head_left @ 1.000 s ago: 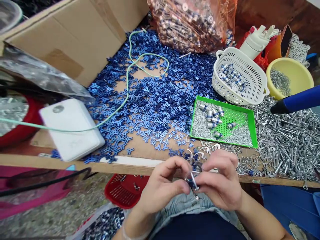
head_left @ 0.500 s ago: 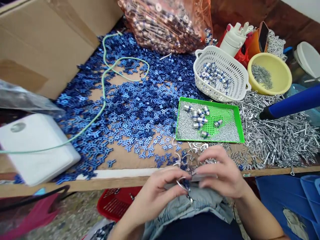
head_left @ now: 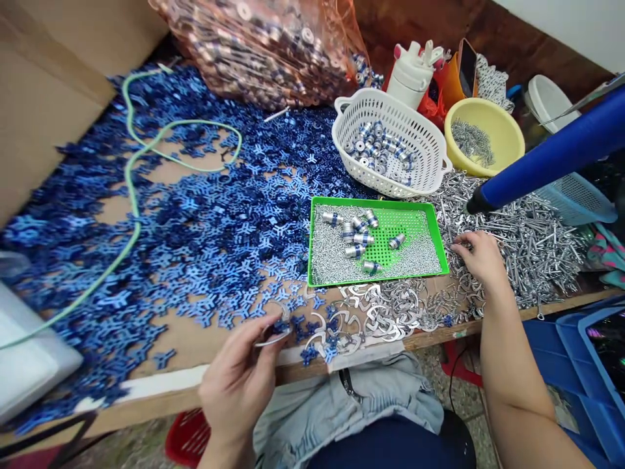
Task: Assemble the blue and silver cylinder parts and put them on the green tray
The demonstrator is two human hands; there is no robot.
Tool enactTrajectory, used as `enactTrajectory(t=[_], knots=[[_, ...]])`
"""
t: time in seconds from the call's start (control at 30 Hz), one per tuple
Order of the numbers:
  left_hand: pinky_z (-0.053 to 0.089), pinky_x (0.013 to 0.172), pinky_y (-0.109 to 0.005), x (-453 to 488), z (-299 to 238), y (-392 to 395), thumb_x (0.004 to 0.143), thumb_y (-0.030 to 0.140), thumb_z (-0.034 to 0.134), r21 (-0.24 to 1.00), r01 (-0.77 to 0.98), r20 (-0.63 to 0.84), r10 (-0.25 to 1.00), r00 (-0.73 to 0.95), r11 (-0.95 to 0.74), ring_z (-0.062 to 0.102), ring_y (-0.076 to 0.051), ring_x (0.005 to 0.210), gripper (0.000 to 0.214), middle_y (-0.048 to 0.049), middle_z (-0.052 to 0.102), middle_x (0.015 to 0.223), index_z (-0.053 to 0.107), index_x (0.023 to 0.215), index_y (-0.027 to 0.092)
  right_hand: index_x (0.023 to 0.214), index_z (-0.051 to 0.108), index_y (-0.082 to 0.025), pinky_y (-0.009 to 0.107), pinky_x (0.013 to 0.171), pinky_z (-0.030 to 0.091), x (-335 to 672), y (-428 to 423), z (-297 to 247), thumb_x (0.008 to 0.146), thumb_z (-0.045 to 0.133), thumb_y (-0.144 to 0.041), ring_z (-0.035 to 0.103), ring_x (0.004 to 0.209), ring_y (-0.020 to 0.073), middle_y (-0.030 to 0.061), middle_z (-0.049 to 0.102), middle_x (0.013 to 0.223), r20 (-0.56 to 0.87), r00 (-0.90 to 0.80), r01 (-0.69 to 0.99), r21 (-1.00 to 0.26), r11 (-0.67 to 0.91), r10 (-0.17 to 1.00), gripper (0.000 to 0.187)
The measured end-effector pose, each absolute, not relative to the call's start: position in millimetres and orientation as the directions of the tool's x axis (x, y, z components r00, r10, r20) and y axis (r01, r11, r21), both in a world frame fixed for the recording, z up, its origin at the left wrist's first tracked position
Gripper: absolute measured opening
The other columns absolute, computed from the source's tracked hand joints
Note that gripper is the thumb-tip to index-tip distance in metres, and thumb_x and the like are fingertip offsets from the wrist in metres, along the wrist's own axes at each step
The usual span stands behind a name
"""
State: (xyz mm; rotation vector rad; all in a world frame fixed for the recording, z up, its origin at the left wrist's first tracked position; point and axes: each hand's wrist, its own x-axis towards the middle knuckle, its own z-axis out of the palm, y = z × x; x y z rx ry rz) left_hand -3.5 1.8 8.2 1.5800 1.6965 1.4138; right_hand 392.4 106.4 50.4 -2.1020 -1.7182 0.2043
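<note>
My left hand [head_left: 239, 374], just over the table's front edge, pinches a curved silver metal piece [head_left: 274, 339] between thumb and fingers. Something blue shows beside that piece, but I cannot tell if it is joined to it. To the right, my right hand [head_left: 482, 257] is at the near side of a pile of silver metal pins [head_left: 532, 238]. Its fingertips are drawn together there, and what is between them is too small to make out. Loose crescent-shaped metal pieces [head_left: 390, 312] and small springs [head_left: 442, 303] lie between the hands.
Blue three-armed pieces [head_left: 234, 221] cover the left. A green tray [head_left: 311, 251] holds tiny metal parts and several cylinders. Behind stand a white basket [head_left: 434, 179], a yellow bowl [head_left: 508, 146] and an orange mesh bag [head_left: 273, 52]. A blue tube [head_left: 551, 153] juts in from the right.
My hands were together over my lap; now they are apart. The right has moved right and forward to the pins, the left further left with the curved piece. The view has shifted right.
</note>
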Motion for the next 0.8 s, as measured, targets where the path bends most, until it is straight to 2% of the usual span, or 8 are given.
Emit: enactTrajectory(t=[0.1,0.2,0.27,0.33,0.47,0.6,0.73,0.8], knots=[[0.051,0.077,-0.028,-4.2,6.3,0.3,0.078,0.016,0.064,0.864,0.473,0.328,0.905,-0.270,-0.172,0.064,-0.017,0.081,0.022,-0.0025,0.069,0.091,0.069,0.098,0.023,0.067,0.064,-0.020,0.044,0.082,0.038,394.8,107.8,55.1,0.067,0.065,-0.031,0.049,0.078,0.0231,0.0054,0.058,0.074,0.128,0.233,0.874,-0.462,-0.150,0.964,0.011],[0.051,0.075,-0.028,-5.1,4.9,-0.1,0.078,0.016,0.065,0.868,0.468,0.330,0.896,-0.295,-0.165,0.064,-0.017,0.079,0.021,-0.0022,0.070,0.089,0.069,0.096,0.023,0.091,0.061,-0.019,0.040,0.073,0.044,391.1,97.3,65.1,0.076,0.056,-0.035,0.051,0.071,0.0194,0.0048,0.057,0.077,0.189,0.320,0.814,-0.556,-0.167,0.928,0.023],[0.052,0.072,-0.028,-5.0,4.8,0.2,0.077,0.017,0.065,0.865,0.477,0.332,0.889,-0.316,-0.153,0.064,-0.017,0.077,0.019,-0.0019,0.070,0.088,0.070,0.095,0.022,0.116,0.050,-0.022,0.035,0.061,0.047,379.1,84.4,73.7,0.079,0.053,-0.036,0.051,0.064,0.0164,0.0015,0.055,0.076,0.160,0.358,0.671,-0.729,-0.134,0.920,0.040],[0.052,0.071,-0.028,-4.5,5.0,0.3,0.077,0.018,0.065,0.861,0.488,0.330,0.886,-0.325,-0.142,0.064,-0.017,0.076,0.019,-0.0020,0.070,0.088,0.070,0.095,0.022,0.129,0.039,-0.030,0.029,0.051,0.046,358.1,69.4,82.0,0.077,0.059,-0.034,0.051,0.059,0.0142,-0.0020,0.054,0.074,0.019,0.305,0.383,-0.918,-0.104,0.952,0.056],[0.052,0.076,-0.031,-4.5,3.6,-0.8,0.078,0.019,0.065,0.876,0.461,0.315,0.892,-0.324,-0.141,0.064,-0.018,0.080,0.018,-0.0035,0.070,0.088,0.069,0.095,0.021,0.116,0.052,-0.030,0.026,0.045,0.050,304.0,44.2,90.3,0.079,0.061,-0.028,0.057,0.059,0.0131,-0.0015,0.060,0.075,-0.214,0.021,0.050,-0.975,-0.214,0.977,0.038],[0.053,0.078,-0.032,-6.5,-0.2,-2.9,0.078,0.019,0.065,0.883,0.447,0.305,0.900,-0.310,-0.145,0.065,-0.018,0.082,0.019,-0.0041,0.071,0.089,0.069,0.097,0.021,0.120,0.048,-0.031,0.028,0.055,0.057,267.0,36.8,87.9,0.076,0.067,-0.023,0.061,0.065,0.0129,-0.0020,0.062,0.077,-0.199,0.011,-0.012,-0.980,-0.199,0.980,0.048],[0.053,0.077,-0.031,-7.7,-2.5,-3.4,0.077,0.017,0.065,0.888,0.424,0.317,0.903,-0.289,-0.176,0.065,-0.018,0.083,0.022,-0.0036,0.071,0.090,0.068,0.098,0.022,0.089,0.059,-0.024,0.026,0.056,0.056,250.5,39.8,81.2,0.076,0.068,-0.024,0.064,0.067,0.0124,-0.0016,0.064,0.074,-0.238,0.016,-0.054,-0.970,-0.236,0.971,0.015],[0.053,0.075,-0.030,-7.8,-2.4,-3.1,0.077,0.015,0.065,0.888,0.416,0.326,0.905,-0.274,-0.194,0.065,-0.017,0.082,0.023,-0.0034,0.070,0.091,0.068,0.099,0.022,0.086,0.059,-0.023,0.027,0.058,0.056,242.9,40.1,77.1,0.078,0.065,-0.026,0.064,0.071,0.0133,-0.0006,0.065,0.077,-0.254,-0.027,-0.028,-0.966,-0.255,0.967,0.011]])
